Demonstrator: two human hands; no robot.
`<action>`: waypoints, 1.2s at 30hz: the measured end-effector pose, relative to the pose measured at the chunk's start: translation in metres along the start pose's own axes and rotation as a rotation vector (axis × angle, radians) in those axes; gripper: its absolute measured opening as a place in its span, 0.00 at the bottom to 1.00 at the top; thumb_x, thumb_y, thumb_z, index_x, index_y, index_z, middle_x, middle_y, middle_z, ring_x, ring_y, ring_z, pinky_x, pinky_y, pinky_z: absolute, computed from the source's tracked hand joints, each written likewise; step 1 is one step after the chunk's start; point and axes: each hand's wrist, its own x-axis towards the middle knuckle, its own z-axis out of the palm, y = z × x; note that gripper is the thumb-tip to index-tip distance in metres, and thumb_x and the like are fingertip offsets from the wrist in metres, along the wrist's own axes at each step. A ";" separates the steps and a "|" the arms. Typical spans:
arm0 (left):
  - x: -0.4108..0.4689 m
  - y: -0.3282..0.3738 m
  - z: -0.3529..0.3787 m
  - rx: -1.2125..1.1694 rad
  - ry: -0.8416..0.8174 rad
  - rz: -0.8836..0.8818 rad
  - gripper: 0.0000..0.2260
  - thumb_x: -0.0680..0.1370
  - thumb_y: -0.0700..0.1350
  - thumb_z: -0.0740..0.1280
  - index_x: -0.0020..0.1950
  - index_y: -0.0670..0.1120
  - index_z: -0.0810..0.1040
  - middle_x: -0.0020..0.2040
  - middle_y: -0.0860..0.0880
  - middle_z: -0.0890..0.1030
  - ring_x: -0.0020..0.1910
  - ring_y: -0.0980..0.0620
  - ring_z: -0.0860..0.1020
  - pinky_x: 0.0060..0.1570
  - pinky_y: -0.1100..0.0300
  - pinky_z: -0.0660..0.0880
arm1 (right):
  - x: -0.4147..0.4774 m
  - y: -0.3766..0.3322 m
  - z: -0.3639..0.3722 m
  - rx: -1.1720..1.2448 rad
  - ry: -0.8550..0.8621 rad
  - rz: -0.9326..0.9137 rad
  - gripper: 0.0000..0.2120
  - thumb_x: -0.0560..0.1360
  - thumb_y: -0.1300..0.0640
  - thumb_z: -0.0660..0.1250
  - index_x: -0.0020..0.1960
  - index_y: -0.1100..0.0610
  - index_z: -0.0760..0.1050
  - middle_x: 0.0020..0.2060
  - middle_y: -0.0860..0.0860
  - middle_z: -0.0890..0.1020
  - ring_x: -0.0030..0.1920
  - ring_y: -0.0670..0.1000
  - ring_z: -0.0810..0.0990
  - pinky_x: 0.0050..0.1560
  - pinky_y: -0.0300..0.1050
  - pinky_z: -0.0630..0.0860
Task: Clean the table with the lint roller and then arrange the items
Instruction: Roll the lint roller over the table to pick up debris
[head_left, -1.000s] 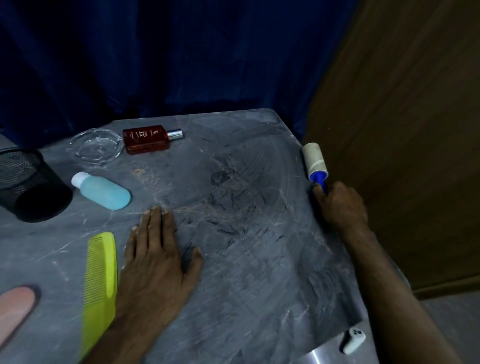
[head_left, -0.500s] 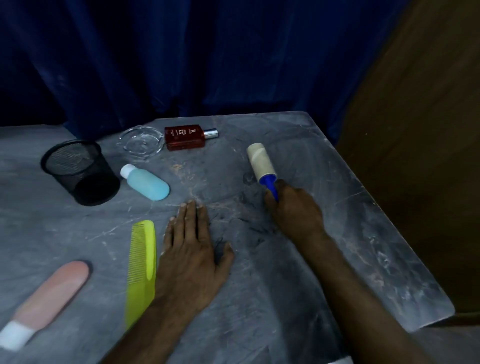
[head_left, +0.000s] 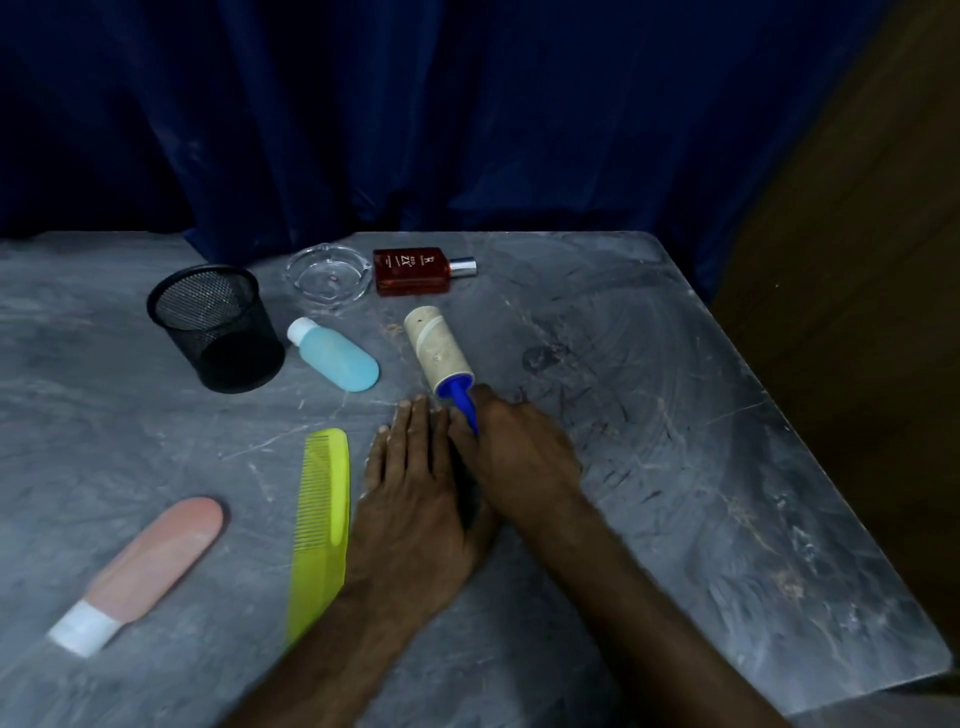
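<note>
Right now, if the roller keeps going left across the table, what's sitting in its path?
The lint roller, held by the right hand, has the blue bottle lying just to its left, with the mesh cup beyond. The left hand, flat on the table, sits beside the roller's handle.

I see a grey table (head_left: 675, 467) bearing mesh cup (head_left: 218, 332), ashtray (head_left: 328, 275), 2 bottles, comb (head_left: 319, 525), tube (head_left: 143, 566), lint roller (head_left: 439, 351)

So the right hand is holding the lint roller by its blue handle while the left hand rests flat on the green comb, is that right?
Not quite. The head view shows the left hand flat on the bare table, beside the green comb, not on it. The right hand does hold the lint roller by its blue handle.
</note>
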 end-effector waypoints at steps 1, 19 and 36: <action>0.000 0.000 0.000 0.002 0.001 0.003 0.44 0.79 0.68 0.47 0.88 0.43 0.43 0.88 0.40 0.48 0.88 0.42 0.46 0.85 0.47 0.40 | 0.000 -0.001 0.000 -0.003 0.001 0.002 0.21 0.84 0.40 0.54 0.67 0.53 0.71 0.53 0.56 0.84 0.53 0.58 0.83 0.51 0.52 0.77; 0.000 0.003 -0.003 0.051 -0.014 -0.030 0.42 0.80 0.65 0.45 0.87 0.39 0.53 0.87 0.38 0.54 0.87 0.39 0.52 0.86 0.43 0.50 | 0.012 0.155 -0.054 0.043 0.080 0.426 0.19 0.83 0.41 0.58 0.58 0.56 0.74 0.48 0.58 0.82 0.47 0.59 0.80 0.47 0.52 0.75; 0.000 0.004 -0.003 0.054 0.007 -0.029 0.43 0.79 0.66 0.47 0.85 0.36 0.60 0.85 0.35 0.62 0.85 0.35 0.60 0.83 0.39 0.58 | -0.011 0.215 -0.083 -0.007 0.096 0.623 0.18 0.83 0.42 0.60 0.57 0.57 0.74 0.37 0.50 0.74 0.35 0.49 0.73 0.37 0.45 0.66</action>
